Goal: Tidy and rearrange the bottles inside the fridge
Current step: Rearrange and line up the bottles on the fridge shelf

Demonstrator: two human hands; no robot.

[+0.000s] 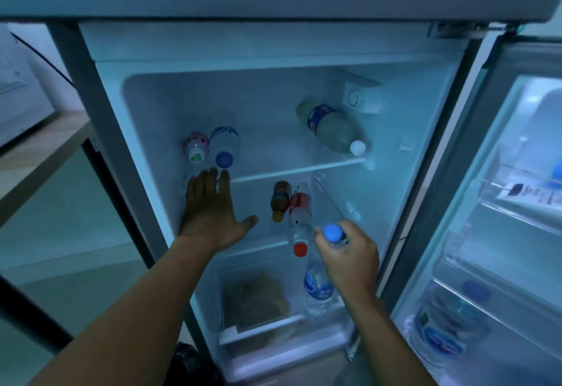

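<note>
The fridge stands open before me. On its upper shelf [304,169] lie a pink-labelled bottle [196,146], a blue-capped water bottle [224,145] and, at the right, a large white-capped bottle [330,127]. Lower down lie a small brown bottle [280,200] and a red-capped bottle [300,218]. My left hand [209,212] is spread open just under the upper shelf's left end, holding nothing. My right hand [349,251] grips the neck of a blue-capped water bottle [317,285], upright in front of the lower shelf.
A clear drawer [231,331] at the fridge bottom holds a brownish bag. The open door [501,233] at the right has shelves with a large water jug [444,334]. A control box [362,98] sits on the right inner wall. A dark bag lies on the floor.
</note>
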